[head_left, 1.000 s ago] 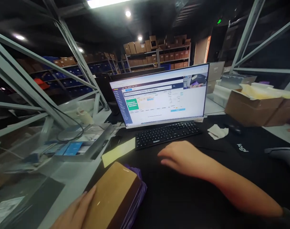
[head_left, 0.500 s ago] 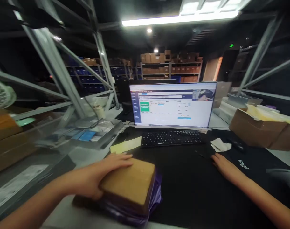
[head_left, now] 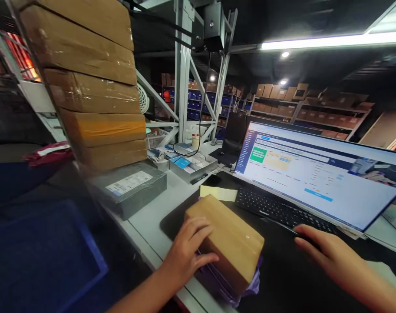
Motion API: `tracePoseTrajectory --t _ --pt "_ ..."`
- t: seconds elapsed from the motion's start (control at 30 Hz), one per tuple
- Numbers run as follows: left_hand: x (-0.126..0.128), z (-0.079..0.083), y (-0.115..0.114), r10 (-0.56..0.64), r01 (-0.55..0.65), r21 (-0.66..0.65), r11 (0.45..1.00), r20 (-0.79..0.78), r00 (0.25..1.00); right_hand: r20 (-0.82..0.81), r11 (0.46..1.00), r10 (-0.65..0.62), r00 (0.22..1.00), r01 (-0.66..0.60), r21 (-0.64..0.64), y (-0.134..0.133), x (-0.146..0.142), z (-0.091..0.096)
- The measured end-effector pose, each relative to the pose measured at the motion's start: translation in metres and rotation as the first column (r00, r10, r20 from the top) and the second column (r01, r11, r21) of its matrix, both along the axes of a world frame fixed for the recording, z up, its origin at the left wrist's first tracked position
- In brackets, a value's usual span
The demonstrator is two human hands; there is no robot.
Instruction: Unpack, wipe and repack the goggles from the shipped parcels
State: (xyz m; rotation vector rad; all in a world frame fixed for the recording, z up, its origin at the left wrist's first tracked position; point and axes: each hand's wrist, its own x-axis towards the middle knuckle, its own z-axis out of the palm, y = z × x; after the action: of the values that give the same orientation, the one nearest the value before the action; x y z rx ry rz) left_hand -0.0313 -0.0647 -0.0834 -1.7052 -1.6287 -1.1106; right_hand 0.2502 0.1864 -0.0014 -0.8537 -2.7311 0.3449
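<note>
A brown cardboard box (head_left: 230, 234) lies tilted on a crumpled purple plastic bag (head_left: 252, 282), near the front edge of the black desk mat (head_left: 282, 278). My left hand (head_left: 193, 248) grips its left side, fingers over the top face and thumb along the side. To the right, my right hand (head_left: 321, 248) is closed on a slim dark tool (head_left: 287, 228) whose thin end points left toward the keyboard (head_left: 276, 208). Its exact kind is unclear. Behind the box lies a yellow paper slip (head_left: 219, 192).
A lit monitor (head_left: 308, 169) stands behind the keyboard. On the left, stacked cartons (head_left: 97, 91) rise above a grey wrapped parcel (head_left: 133, 187) with a label. An open grey tray (head_left: 193, 167) holds small items. A blue crate (head_left: 48, 256) is below the table edge.
The view has swung left, bringing the carton stack into sight. My right hand has taken up the slim tool from the mat. My left hand stays on the box, which sits at a different angle.
</note>
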Motion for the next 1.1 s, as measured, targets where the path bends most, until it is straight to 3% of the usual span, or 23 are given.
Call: tracePoseTrajectory --t 0.1,0.17,0.27,0.4,0.53,0.83,0.97,1.1 --pt "0.002 0.002 0.007 -0.007 0.004 0.068 0.998 0.036 0.999 0.161 0.981 0.156 0.975 -0.171 0.087 -0.050 -0.074 0.043" --pt "0.002 0.003 0.011 -0.007 -0.001 0.115 0.993 0.066 0.998 0.211 0.952 0.203 0.956 -0.243 0.185 -0.070 -0.116 0.058" --pt "0.001 0.002 0.017 -0.012 -0.004 0.185 0.983 0.085 0.996 0.284 0.900 0.229 0.931 -0.314 0.303 -0.085 -0.163 0.067" --pt "-0.001 0.000 0.020 -0.023 0.007 0.208 0.978 0.076 0.997 0.383 0.841 0.227 0.895 -0.378 0.387 -0.092 -0.190 0.070" --pt "-0.001 0.001 0.020 -0.017 -0.001 0.186 0.983 0.095 0.995 0.428 0.786 0.290 0.856 -0.468 0.403 -0.096 -0.188 0.076" --pt "0.001 0.008 0.014 -0.005 -0.004 0.059 0.998 0.152 0.988 0.475 0.843 0.271 0.837 -0.444 0.302 -0.097 -0.149 0.086" --pt "-0.013 0.027 0.014 0.019 -0.010 -0.130 0.991 0.067 0.998 0.491 0.885 0.252 0.834 -0.404 0.232 -0.095 -0.126 0.085" --pt "-0.032 0.049 0.022 -0.072 0.056 -0.371 0.927 -0.030 0.997 0.480 0.904 0.254 0.840 -0.383 0.191 -0.089 -0.099 0.078"
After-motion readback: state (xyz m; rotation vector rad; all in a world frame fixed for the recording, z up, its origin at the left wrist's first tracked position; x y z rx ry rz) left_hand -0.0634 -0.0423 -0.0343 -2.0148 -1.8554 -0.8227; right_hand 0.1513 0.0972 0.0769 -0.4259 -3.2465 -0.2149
